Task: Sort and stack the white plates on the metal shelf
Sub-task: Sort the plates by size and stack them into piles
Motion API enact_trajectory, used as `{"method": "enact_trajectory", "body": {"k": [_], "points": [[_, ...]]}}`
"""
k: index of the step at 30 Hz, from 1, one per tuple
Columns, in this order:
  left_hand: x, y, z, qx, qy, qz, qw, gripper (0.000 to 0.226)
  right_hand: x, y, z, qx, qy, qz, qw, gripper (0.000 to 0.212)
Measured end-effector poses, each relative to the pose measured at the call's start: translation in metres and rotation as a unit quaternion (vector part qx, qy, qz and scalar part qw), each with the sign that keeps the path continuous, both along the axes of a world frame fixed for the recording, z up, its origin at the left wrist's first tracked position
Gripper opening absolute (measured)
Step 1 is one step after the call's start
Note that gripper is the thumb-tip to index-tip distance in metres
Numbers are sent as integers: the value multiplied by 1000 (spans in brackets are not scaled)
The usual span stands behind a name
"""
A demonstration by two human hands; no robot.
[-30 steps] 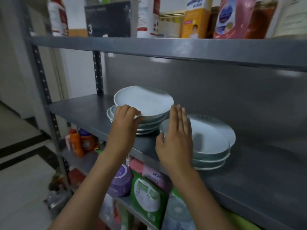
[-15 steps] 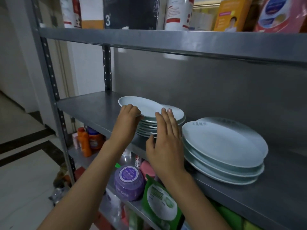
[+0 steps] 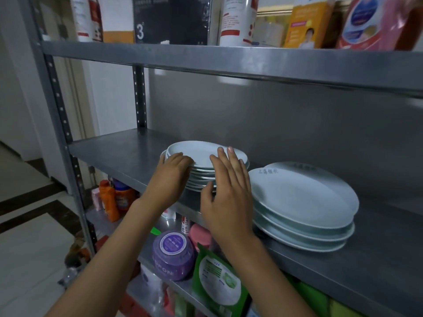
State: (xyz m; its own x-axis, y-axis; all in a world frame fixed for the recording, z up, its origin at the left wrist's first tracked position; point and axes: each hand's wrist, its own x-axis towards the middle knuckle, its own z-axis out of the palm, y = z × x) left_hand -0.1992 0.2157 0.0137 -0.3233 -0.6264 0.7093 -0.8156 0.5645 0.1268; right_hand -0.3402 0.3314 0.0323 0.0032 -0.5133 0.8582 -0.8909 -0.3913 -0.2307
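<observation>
Grey steel shelving fills the view, and on the metal shelf (image 3: pixel 128 154) at chest height sit two piles of white plates. The stack of smaller plates (image 3: pixel 206 165) stands toward the left, its rims a little staggered; the stack of larger plates (image 3: pixel 304 207) sits just beside it on the right, also slightly offset.

The left hand (image 3: pixel 169 179) curls its fingers over the near rim of the small stack, gripping it. The right hand (image 3: pixel 226 200) is spread flat with straight fingers against the stack's right side, holding nothing.

Sorting by size looks done; what seems left is squaring up both piles.

Above stand cartons and bottles, among them a black box (image 3: pixel 171 19); below, a purple jar (image 3: pixel 174 255) and a green packet (image 3: pixel 219 280).
</observation>
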Motion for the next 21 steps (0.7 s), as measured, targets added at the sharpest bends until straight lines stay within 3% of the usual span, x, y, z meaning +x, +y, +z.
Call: {"method": "enact_trajectory", "body": {"k": [6, 14, 21], "points": [[-30, 39, 19, -28, -8, 32, 999, 59, -19, 12, 6, -3, -13, -19, 1000, 52], [-118, 109, 60, -67, 32, -83, 994, 69, -91, 46, 12, -39, -63, -89, 993, 59], [-216, 157, 48, -72, 65, -209, 973, 71, -194, 96, 4, -43, -90, -192, 976, 60]]}}
